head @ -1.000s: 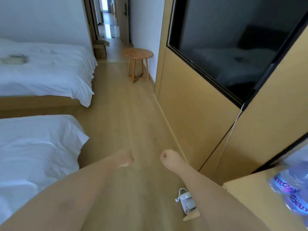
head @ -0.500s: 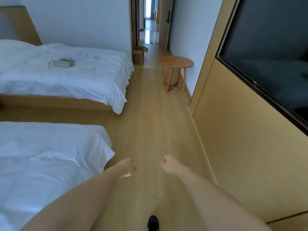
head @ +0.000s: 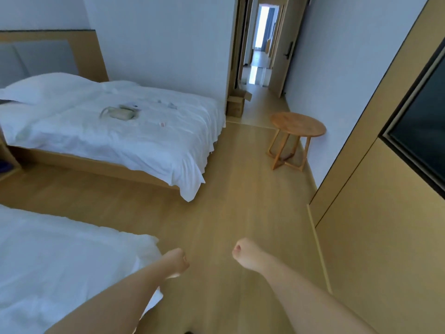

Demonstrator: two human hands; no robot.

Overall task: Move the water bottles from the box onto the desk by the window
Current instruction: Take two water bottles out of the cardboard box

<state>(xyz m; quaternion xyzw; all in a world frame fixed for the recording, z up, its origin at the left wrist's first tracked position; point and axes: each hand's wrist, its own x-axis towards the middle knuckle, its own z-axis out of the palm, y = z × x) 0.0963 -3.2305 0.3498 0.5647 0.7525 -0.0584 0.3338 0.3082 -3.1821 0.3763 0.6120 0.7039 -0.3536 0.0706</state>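
Observation:
A brown cardboard box with open flaps stands on the floor far ahead, at the wall corner by the hallway entrance. No water bottles and no desk are in view. My left hand and my right hand hang out in front of me over the wooden floor, both curled into fists and holding nothing. They are about a hand's width apart and far short of the box.
Two white beds line the left: a near bed by my left arm and a far bed with a small bag on it. A round wooden side table stands by the right wall. A wood panel with a dark screen runs along the right.
The view has swung left and moved forward: the desk corner with bottles at the right is gone, and the far bed, side table and box have drawn nearer. Both fists stay curled.

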